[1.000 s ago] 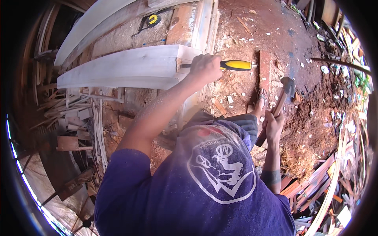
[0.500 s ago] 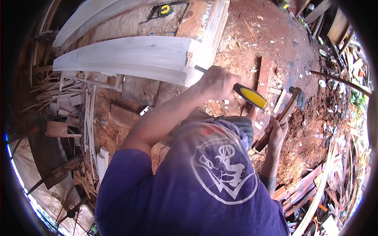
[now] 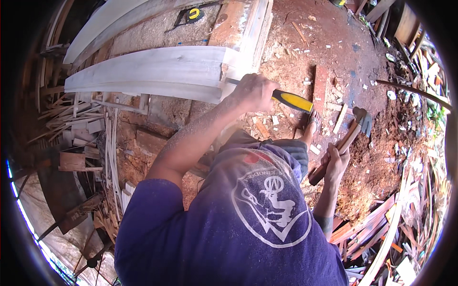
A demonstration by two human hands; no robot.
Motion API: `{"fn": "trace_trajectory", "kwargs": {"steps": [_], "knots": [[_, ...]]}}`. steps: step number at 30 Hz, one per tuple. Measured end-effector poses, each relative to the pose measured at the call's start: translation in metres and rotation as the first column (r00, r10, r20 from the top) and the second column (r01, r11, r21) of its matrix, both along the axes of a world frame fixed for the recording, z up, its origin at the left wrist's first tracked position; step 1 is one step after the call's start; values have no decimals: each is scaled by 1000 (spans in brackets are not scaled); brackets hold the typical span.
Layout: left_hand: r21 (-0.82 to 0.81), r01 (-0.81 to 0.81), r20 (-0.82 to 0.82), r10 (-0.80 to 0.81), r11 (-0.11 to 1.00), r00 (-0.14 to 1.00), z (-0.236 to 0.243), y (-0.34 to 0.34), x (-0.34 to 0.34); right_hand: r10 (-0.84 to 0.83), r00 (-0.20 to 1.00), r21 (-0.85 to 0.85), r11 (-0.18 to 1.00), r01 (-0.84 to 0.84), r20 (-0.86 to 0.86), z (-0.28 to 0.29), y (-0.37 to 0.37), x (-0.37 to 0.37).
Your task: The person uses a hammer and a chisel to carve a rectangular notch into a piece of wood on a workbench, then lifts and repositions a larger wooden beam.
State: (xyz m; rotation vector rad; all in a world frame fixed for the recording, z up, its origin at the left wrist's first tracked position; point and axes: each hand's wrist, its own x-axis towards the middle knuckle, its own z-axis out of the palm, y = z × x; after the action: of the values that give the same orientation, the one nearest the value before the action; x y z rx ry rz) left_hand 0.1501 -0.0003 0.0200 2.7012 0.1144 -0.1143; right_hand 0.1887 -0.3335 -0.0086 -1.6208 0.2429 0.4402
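My left hand (image 3: 256,92) is wrapped round a chisel (image 3: 296,101) with a yellow and black handle. Its blade points left, and its tip meets the end of a pale, curved timber beam (image 3: 152,71), near a notch in that end face; whether it has cut in cannot be made out. Lower on the right, my right hand (image 3: 336,161) grips a hammer (image 3: 347,137) by its wooden handle. The dark metal hammer head is up and to the right, apart from both chisel and beam.
A yellow and black tape measure (image 3: 193,14) lies beyond the beam. A reddish board (image 3: 318,88) and scattered wood chips cover ground near my bare foot (image 3: 312,126). Offcuts (image 3: 78,128) are heaped at left, with long wood strips (image 3: 386,233) at lower right. A thin rod (image 3: 412,95) juts in from the right.
The chisel's handle end has swung upward and a little left, so the tool lies flatter. My left hand shifted slightly left with it. My right hand and the hammer have barely moved.
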Motion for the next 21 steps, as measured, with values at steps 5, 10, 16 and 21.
{"fn": "trace_trajectory", "kwargs": {"steps": [5, 10, 16, 21], "knots": [[-18, -40, -30, 39, 999, 999, -1, 1, 4, -338, 885, 266, 929, 258, 321, 19, 7, 2], [-8, -91, -38, 90, 996, 995, -6, -2, 4, 256, 803, -143, 967, -213, 538, -12, 53, -27], [11, -55, -31, 55, 998, 998, -12, -1, 5, 96, 923, -46, 995, -85, 372, 2, 29, 1], [-9, -65, 65, 65, 998, 996, -14, 2, 2, -233, 857, 219, 965, 145, 460, 12, 47, -12]]}}
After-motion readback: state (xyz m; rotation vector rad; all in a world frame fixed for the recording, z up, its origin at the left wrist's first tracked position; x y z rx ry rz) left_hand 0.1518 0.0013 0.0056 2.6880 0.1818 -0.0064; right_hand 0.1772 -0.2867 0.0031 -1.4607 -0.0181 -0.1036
